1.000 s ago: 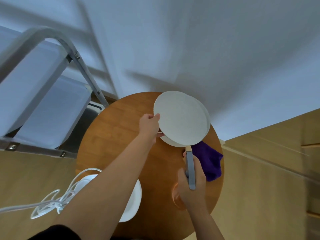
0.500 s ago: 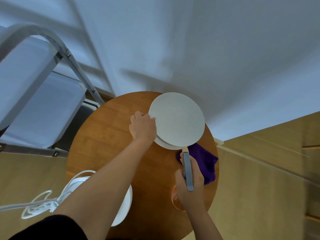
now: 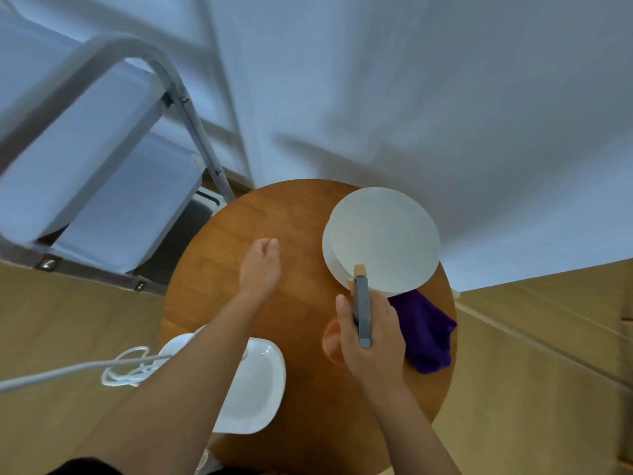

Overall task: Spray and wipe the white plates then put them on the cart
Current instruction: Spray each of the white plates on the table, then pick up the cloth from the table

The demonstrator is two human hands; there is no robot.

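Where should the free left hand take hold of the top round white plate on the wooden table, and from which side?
Best guess: the left rim of the top round white plate. It sits offset on another round plate, overhanging at its far right. The open left hand is beside that rim. The right hand, gripping the grey-handled spray bottle, blocks the near edge, and the purple cloth lies there too.

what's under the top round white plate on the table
A second white plate shows as a crescent beneath the top plate. The purple cloth tucks under its near edge. Anything further beneath is covered.
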